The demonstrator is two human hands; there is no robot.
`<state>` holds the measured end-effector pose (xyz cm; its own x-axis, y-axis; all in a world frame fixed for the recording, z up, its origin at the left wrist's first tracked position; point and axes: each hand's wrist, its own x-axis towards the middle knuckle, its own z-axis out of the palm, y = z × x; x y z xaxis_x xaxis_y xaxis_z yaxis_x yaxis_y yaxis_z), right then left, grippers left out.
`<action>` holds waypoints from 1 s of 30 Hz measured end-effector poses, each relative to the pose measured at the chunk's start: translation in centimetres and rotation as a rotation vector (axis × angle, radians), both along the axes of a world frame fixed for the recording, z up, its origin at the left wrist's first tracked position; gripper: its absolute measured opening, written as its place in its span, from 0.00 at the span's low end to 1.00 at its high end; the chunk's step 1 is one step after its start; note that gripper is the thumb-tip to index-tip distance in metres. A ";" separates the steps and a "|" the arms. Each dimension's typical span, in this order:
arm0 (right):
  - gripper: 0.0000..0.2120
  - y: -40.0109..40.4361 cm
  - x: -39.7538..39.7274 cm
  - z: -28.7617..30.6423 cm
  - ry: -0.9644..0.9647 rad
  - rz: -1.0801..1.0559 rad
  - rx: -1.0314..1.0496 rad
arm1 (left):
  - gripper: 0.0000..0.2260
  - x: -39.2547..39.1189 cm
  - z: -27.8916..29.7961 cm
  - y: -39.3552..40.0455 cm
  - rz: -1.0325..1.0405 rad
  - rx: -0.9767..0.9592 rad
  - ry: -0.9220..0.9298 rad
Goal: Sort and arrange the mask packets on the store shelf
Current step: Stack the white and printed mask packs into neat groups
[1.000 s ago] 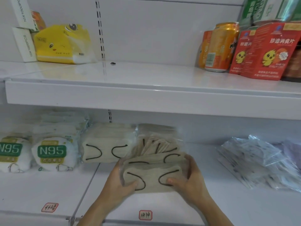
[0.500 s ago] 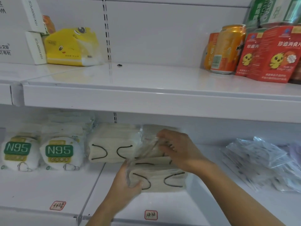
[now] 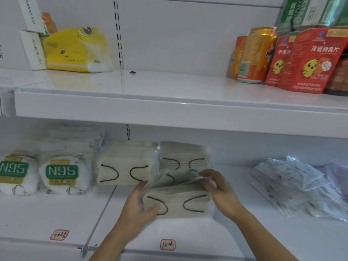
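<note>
A person's two hands work a beige mask packet [image 3: 177,202] at the front of the lower shelf [image 3: 235,232], just above a small red-bordered price tag [image 3: 167,244] on the shelf edge. The left hand [image 3: 140,206] grips the packet's left end, thumb curled across the front face and fingers wrapped behind; the right hand [image 3: 219,193] rests at the upper right corner with fingers loosely spread and nearly straight, touching the clear wrap rather than clamping it. The packet looks light and soft, a stack of cloth masks with black ear loops in slick film that gives under pressure, so it is probably best held by both short ends or flat from below, since a pinch on the film alone could slip. Just behind it a second packet [image 3: 185,162] lies partly tilted, with a third packet [image 3: 125,170] standing square beside it to the left. Farther left sit two N95 packs [image 3: 62,173], more white packets piled behind them. To the right, well apart, a loose heap of clear sachets [image 3: 293,185] sprawls across the smooth white shelf. The upper shelf [image 3: 169,102] carries a yellow tissue pack [image 3: 75,51] and white boxes [image 3: 33,49] at left, orange cans [image 3: 256,55] and red cartons [image 3: 312,61] at right, against a plain white back panel.
</note>
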<state>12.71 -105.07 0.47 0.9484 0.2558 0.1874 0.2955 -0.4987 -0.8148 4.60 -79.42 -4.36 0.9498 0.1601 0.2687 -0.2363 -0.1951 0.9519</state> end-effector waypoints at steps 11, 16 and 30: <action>0.16 5.7 -0.5 3.5 -0.403 0.310 -0.655 | 0.28 0.2 0.2 0.6 0.018 0.061 -0.067; 0.11 6.5 0.0 6.7 -0.492 0.296 -0.792 | 0.31 0.1 0.1 0.3 0.043 0.022 -0.025; 0.28 0.2 0.4 1.9 -0.073 0.056 -0.050 | 0.26 0.0 0.3 -0.4 0.035 0.040 0.004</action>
